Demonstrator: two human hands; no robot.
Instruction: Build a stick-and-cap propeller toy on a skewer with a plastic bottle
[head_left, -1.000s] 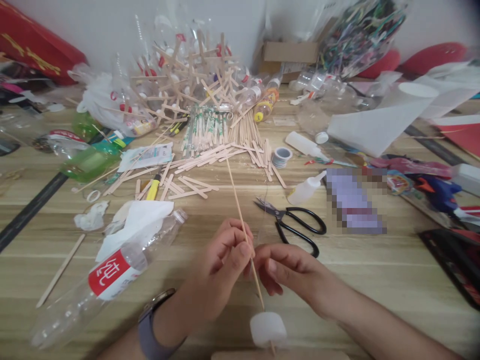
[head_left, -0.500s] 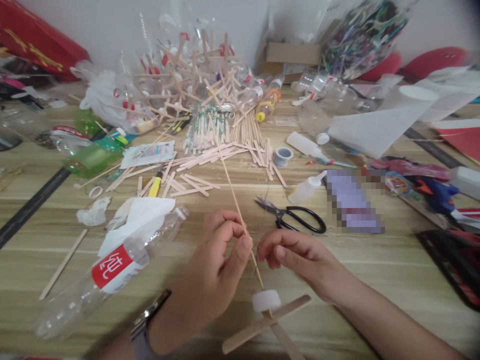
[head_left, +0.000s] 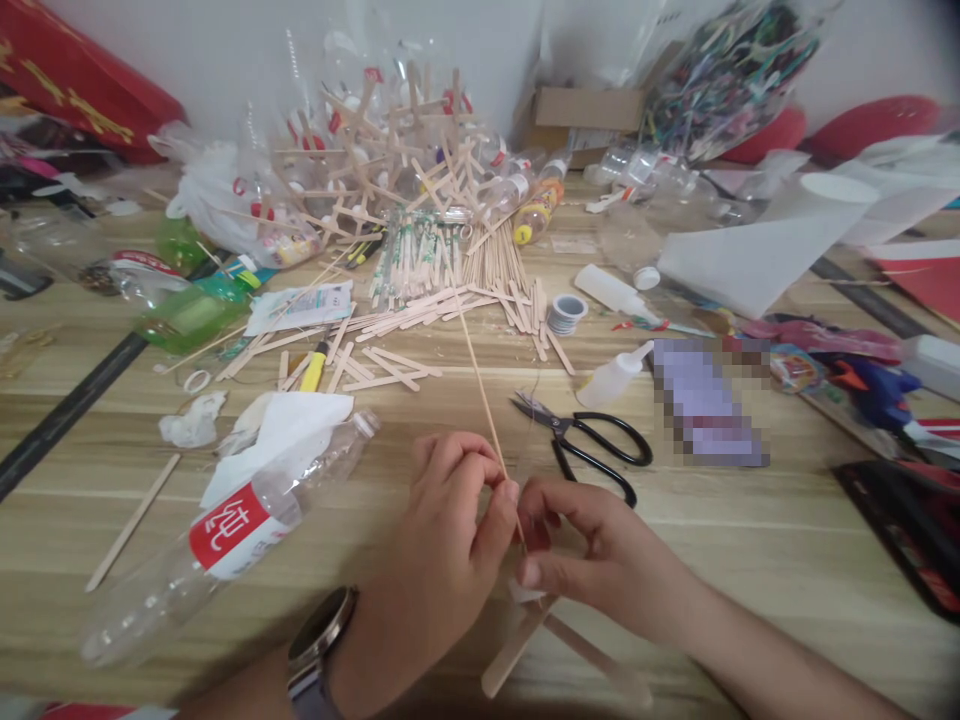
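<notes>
"What lies nearest?"

"Two crossed craft sticks (head_left: 514, 653) at the bottom centre of the frame, with a white cap-like piece (head_left: 527, 592) above them, partly hidden by the right hand (head_left: 600, 560)."

"Is that hand gripping?"

"Its thumb and fingers curl in by the lower shaft of a bamboo skewer (head_left: 485, 402); whether they press on it, one cannot tell. The left hand (head_left: 457, 535) is pinched on the skewer just above, near the centre."

"How would the skewer handle?"

"Probably light and stiff, smooth enough to roll between fingertips, and liable to snap if bent. A pinch near the cap-like piece looks steadiest; the flat sticks would likely twist under a sideways push."

"And beyond?"

"Black-handled scissors (head_left: 560, 426) right of centre on the bench (head_left: 750, 540), then a small grey spool (head_left: 568, 318), and farther up a fan of loose skewers (head_left: 495, 255)."
</notes>
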